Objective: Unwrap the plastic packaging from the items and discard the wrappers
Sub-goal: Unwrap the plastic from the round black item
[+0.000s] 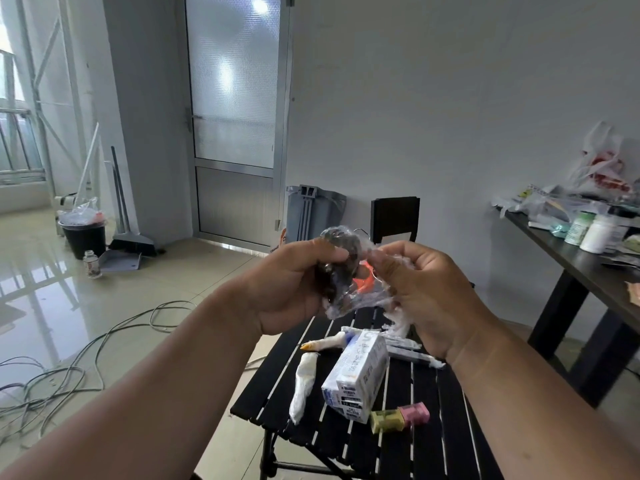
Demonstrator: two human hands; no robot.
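Clear plastic wrap (349, 299) clung to a dark round item (337, 268) gripped by the left hand (291, 285), while the right hand (422, 289) pinched the wrap above the black slatted desk (433, 427).

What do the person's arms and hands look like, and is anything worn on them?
Both forearms are bare, with no sleeves in view. The left hand and the right hand wear no gloves; no watch, ring or bracelet shows.

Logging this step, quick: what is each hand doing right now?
Left hand: grips the dark wrapped item.
Right hand: pinches the clear plastic wrap coming off that item.
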